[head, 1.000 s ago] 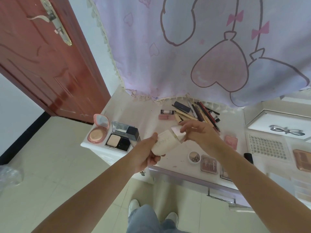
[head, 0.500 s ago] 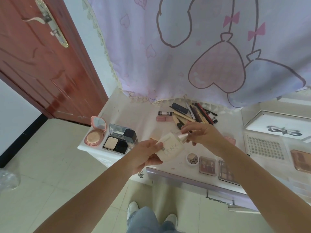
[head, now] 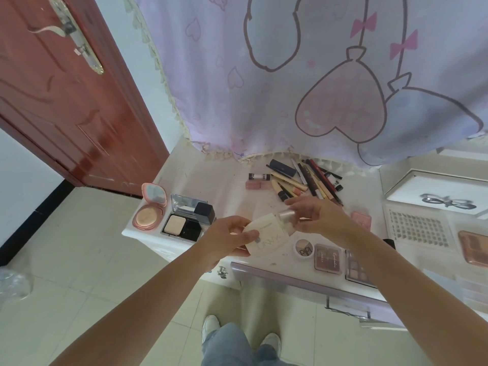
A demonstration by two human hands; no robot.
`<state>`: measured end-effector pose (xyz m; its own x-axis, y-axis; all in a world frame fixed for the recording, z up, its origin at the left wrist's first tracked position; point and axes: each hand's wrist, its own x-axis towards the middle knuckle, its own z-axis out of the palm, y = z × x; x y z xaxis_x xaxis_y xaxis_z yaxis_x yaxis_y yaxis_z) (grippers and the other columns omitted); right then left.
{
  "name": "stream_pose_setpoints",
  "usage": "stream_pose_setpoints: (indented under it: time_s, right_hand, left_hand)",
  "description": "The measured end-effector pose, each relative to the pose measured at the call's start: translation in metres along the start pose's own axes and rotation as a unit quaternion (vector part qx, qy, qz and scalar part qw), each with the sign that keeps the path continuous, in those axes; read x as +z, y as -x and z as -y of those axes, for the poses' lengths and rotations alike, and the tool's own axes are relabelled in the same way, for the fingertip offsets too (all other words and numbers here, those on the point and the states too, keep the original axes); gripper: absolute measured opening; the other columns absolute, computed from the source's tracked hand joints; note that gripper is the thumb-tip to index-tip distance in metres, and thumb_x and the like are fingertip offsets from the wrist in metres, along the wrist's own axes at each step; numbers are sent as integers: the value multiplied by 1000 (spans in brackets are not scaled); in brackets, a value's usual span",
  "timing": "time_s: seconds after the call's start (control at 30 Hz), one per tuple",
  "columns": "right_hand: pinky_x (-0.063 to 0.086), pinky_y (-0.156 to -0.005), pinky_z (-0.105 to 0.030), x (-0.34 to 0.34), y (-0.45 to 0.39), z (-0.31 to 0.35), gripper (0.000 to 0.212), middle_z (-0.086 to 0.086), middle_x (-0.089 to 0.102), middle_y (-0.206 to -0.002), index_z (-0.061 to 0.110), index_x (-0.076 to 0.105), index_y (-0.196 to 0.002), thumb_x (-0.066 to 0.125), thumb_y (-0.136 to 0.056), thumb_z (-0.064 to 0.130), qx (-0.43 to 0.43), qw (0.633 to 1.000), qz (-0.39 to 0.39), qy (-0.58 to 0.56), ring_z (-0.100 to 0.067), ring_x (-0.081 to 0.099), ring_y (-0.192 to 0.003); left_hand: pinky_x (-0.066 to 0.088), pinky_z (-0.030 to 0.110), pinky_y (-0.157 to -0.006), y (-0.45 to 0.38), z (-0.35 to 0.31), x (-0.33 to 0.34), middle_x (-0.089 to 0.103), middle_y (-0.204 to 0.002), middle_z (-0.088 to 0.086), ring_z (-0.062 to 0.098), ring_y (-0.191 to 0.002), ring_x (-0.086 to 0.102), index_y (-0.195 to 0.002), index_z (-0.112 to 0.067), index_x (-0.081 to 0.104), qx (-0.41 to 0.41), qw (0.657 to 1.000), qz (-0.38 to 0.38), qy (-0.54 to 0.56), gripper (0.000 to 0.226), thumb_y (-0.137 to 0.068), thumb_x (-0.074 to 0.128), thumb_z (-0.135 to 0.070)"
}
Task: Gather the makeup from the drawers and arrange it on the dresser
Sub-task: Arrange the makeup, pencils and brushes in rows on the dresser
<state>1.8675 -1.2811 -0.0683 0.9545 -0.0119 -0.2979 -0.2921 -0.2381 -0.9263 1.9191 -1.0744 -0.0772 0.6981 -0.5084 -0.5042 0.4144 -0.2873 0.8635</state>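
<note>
Both hands hold a cream square bottle (head: 266, 235) with grey lettering above the white dresser top (head: 224, 186). My left hand (head: 227, 239) grips its body from the left. My right hand (head: 317, 216) pinches its shiny rose-gold cap (head: 286, 215). On the dresser lie a pink round compact (head: 149, 207), an open black powder case (head: 188, 220), a heap of pencils and lipsticks (head: 301, 180), a small round pot (head: 304, 248) and two eyeshadow palettes (head: 327, 262).
A purple drawer (head: 303, 285) stands pulled out under the dresser front. A lilac cloth (head: 303, 75) hangs over the dresser's back. White trays and a lattice organiser (head: 417, 228) sit at right. A red door (head: 60, 96) is at left. My feet (head: 211, 326) stand on pale tiles.
The bottle has turned so its lettered face shows and its cap points toward my right hand, which now pinches the cap. Both hands stayed above the dresser front.
</note>
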Motion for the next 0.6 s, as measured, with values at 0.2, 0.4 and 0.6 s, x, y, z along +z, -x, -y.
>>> stream_pose_setpoints:
  time_s: [0.2,0.4,0.6]
  right_hand:
    - [47,-56,-15,7,-7,-9,49,7,60,-94,22,64,-75,47,-76,-24,-8,999,-30,-29,-2,58,-62]
    - [51,-64,-18,19,-20,-28,47,-5,58,-101,13,67,-54,44,-80,-18,71,994,-12,-85,-17,56,-78]
    - [47,-65,-21,27,-35,-39,22,-3,60,-72,14,50,-83,52,-83,-8,113,992,21,53,-14,56,-63]
  left_hand:
    - [58,24,-63,-1,8,-1,67,-83,6,12,-64,69,-83,-10,60,-24,998,12,55,8,-88,56,-6]
    - [58,22,-59,-6,30,-1,69,-80,8,15,-63,67,-83,-7,60,-74,990,-4,123,9,-90,54,-9]
    - [57,23,-64,-17,53,6,65,-92,15,16,-68,66,-78,-7,58,-112,989,-18,99,13,-90,55,-9]
